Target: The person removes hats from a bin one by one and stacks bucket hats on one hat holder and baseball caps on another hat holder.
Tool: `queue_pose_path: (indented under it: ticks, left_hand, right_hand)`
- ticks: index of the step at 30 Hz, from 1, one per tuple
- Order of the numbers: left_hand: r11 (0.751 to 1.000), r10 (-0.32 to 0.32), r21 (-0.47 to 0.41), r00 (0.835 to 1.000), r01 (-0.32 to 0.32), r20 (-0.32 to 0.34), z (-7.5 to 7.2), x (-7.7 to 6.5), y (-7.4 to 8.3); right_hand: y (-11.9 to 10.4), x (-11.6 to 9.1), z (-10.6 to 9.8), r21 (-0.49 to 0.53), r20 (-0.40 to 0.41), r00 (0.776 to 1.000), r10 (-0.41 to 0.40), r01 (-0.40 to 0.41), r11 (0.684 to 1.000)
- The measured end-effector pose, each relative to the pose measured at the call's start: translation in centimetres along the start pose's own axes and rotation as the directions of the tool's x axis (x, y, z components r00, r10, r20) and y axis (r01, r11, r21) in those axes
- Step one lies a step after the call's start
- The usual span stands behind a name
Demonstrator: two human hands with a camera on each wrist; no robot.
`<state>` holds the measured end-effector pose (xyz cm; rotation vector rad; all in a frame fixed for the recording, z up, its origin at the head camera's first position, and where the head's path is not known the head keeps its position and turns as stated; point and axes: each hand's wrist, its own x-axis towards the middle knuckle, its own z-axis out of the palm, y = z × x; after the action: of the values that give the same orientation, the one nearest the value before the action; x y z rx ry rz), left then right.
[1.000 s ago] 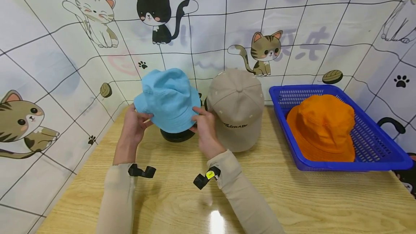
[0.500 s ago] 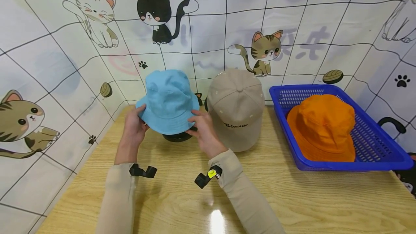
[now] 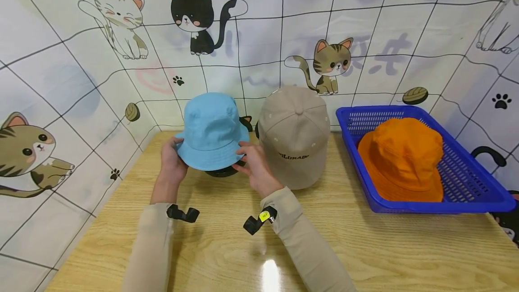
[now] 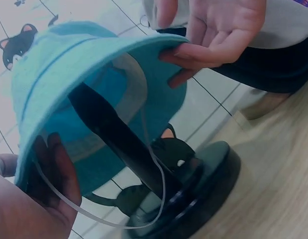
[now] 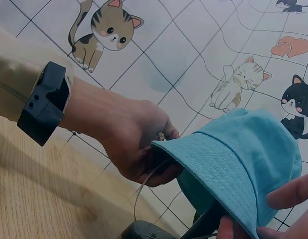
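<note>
A light blue bucket hat (image 3: 211,123) sits over a black hat stand, whose round base (image 3: 221,173) shows below the brim. My left hand (image 3: 172,162) grips the brim's left side. On the opposite side, my right hand (image 3: 257,166) pinches the brim, with fingers above and below it. From beneath, the left wrist view shows the stand's black post (image 4: 119,137) rising inside the hat. A pale thin cord (image 4: 162,191) hangs in a loop from the hat's inside. In the right wrist view the crown (image 5: 260,144) looks smooth and upright on the brim.
Close to the right hand stands a beige baseball cap (image 3: 298,120) with dark lettering. Farther right, a blue plastic basket (image 3: 357,168) holds an orange bucket hat (image 3: 405,152). A cat-patterned wall covering (image 3: 259,39) stands behind the wooden table (image 3: 219,247).
The blue hat has come down slightly and shifted right, its crown now smoother and more level. My left hand has moved right with the brim; the right hand has barely moved.
</note>
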<state>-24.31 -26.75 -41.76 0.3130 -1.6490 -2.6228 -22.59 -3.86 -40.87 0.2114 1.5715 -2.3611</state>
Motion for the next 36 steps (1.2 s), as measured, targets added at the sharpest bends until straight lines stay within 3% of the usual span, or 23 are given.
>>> queue_pose_path:
  ticks: [7, 16, 22, 28, 30, 34, 36]
  left_hand:
    - [0.996, -0.016, -0.088, 1.0, 0.014, -0.02, 0.0, 0.6, -0.8]
    - [0.991, -0.024, -0.129, 1.0, 0.025, 0.01, -1.2, 2.3, -2.1]
    - [0.997, -0.048, -0.054, 0.999, 0.048, 0.007, -1.4, 2.6, -2.5]
    - [0.998, -0.047, 0.041, 0.998, 0.049, -0.045, -2.0, 2.2, -2.7]
    - [1.0, -0.03, -0.004, 0.998, 0.03, -0.059, -2.3, 2.1, -2.6]
    - [0.989, 0.012, -0.146, 1.0, -0.011, 0.007, -2.9, 1.8, -2.3]
    - [0.985, 0.022, -0.173, 0.999, -0.013, 0.05, -3.1, 1.7, -2.3]
  right_hand:
    - [0.5, 0.3, 0.0, 0.003, -0.011, 1.0, 0.003, -0.003, 1.0]
    - [0.8, 0.5, 0.0, 0.001, -0.026, 0.999, -0.026, 0.026, 1.0]
    - [1.0, 0.4, 0.1, -0.02, -0.02, 0.999, -0.05, 0.05, 0.999]
    - [0.9, 0.4, 0.0, -0.034, -0.013, 0.998, -0.054, 0.053, 0.998]
    - [0.9, 0.6, 0.0, -0.025, -0.017, 0.999, -0.047, 0.047, 0.999]
    - [0.9, 0.8, -0.1, 0.0, -0.009, 1.0, 0.002, -0.002, 1.0]
    - [0.9, 0.8, -0.1, 0.0, -0.001, 1.0, 0.026, -0.026, 1.0]
